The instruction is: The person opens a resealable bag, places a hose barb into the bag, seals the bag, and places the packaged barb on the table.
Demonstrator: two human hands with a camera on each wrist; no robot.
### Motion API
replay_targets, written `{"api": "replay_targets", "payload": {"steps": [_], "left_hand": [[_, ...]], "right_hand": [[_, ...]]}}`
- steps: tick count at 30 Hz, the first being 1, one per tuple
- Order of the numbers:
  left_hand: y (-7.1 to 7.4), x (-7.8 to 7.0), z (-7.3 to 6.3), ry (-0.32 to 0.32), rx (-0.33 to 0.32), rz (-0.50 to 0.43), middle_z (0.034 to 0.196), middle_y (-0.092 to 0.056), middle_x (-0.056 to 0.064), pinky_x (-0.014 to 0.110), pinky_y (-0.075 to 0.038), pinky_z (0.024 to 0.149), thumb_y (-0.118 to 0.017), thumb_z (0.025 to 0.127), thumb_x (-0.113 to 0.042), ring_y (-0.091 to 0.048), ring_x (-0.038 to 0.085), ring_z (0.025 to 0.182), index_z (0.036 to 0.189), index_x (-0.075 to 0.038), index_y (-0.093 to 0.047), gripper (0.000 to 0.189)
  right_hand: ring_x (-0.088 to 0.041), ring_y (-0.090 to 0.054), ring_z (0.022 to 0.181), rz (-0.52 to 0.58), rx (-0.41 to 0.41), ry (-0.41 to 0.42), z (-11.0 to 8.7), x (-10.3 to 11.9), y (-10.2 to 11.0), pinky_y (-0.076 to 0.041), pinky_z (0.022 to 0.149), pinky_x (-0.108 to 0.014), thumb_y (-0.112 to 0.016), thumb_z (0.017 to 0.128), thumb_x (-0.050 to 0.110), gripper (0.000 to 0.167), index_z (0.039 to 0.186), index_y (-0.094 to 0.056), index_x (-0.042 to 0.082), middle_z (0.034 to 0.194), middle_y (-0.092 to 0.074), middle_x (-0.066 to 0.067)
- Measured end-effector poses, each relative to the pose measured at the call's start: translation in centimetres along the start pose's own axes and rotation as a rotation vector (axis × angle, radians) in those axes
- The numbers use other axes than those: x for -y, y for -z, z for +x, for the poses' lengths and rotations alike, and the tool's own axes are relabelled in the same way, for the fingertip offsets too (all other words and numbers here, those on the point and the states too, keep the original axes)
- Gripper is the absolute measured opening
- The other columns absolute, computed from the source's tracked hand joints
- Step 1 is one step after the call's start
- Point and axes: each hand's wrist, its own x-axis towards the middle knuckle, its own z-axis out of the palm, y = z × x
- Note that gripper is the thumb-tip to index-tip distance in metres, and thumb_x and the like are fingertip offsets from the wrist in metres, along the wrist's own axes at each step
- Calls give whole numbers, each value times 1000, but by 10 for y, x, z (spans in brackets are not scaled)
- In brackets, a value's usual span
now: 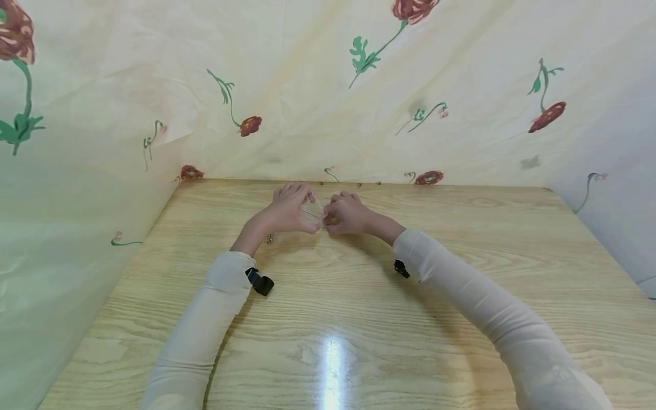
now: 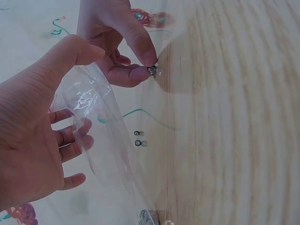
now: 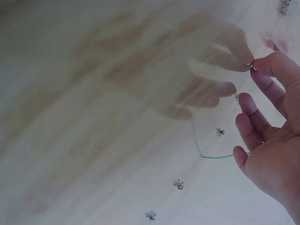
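Note:
My left hand (image 1: 288, 209) holds a clear plastic bag (image 2: 101, 117), its thumb at the top edge and its fingers curled around the film. Between thumb and index finger, my right hand (image 1: 349, 214) pinches a small shiny metal piece (image 2: 151, 70), too small to tell its kind. In the head view both hands are close together near the table's back edge, with the bag partly hidden by the left one. A cluster of small metal pieces (image 2: 146, 218) shows at the bag's lower end; whether all lie inside I cannot tell.
Several loose small metal pieces (image 1: 360, 184) lie along the back edge of the wood-grain table (image 1: 328, 285). Behind it hangs a flower-patterned sheet (image 1: 307, 85), which also covers the left and right sides. Black straps (image 1: 261, 283) sit at both wrists.

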Motion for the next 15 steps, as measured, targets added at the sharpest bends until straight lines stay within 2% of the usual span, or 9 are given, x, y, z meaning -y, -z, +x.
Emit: {"api": "replay_targets", "payload": {"steps": [7, 15], "left_hand": [[0, -2, 0, 5, 4, 0, 125, -47, 16, 55, -22, 105, -79, 82, -37, -37, 30, 113, 124, -6, -48, 61], [-1, -2, 0, 7, 8, 8, 126, -47, 15, 54, -22, 103, -78, 83, -38, -37, 30, 115, 124, -6, -47, 60]], "right_hand": [[-23, -38, 88, -16, -4, 0, -5, 0, 4, -27, 88, -47, -73, 84, 13, 8, 81, -68, 18, 96, -66, -4], [-24, -40, 91, -33, 6, -5, -8, 0, 7, -29, 95, -54, -74, 83, 12, 8, 80, -69, 17, 97, -64, -7]]}}
